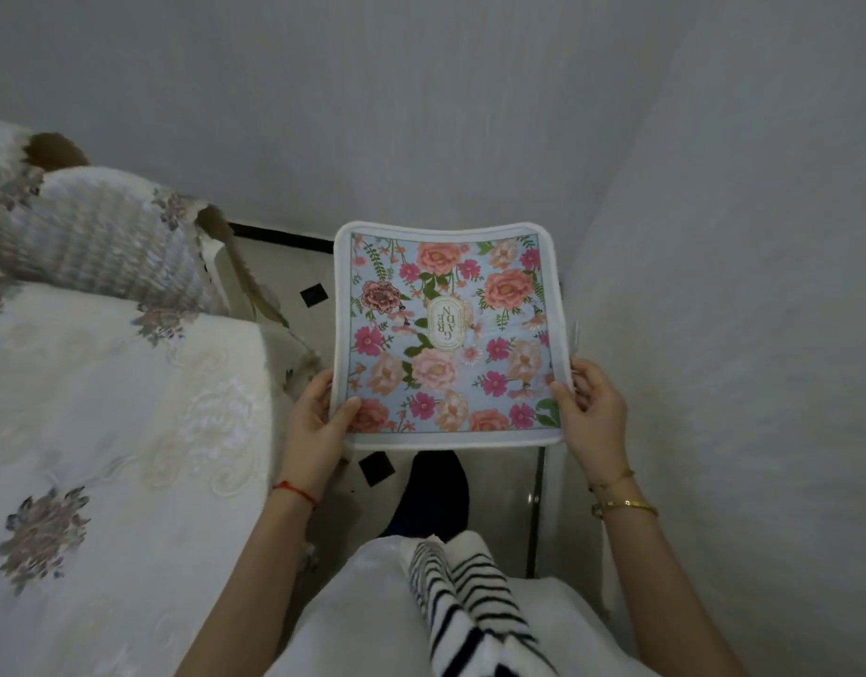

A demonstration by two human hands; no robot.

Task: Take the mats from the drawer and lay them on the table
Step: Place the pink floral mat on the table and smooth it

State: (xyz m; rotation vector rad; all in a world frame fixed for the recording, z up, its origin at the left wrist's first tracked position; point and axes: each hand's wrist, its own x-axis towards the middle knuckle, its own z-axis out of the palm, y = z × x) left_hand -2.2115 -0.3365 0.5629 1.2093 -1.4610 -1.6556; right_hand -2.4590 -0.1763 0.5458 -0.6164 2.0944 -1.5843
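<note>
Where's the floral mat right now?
In the head view the floral mat is centre-right, held out flat above the tiled floor, the left hand and right hand gripping its near corners, between the embroidered sofa and the wall.

Both bare forearms reached forward from the lower edge of the view, roughly parallel. The left hand (318, 417) was closed on the near left corner of what it held, thumb on top, fingers apparently curled beneath, though they were hidden. A thin red cord circled that wrist. The right hand (589, 408) gripped the near right corner the same way, thumb over the edge, its wrist wearing gold bangles. Both hands sat level, well apart.
</note>
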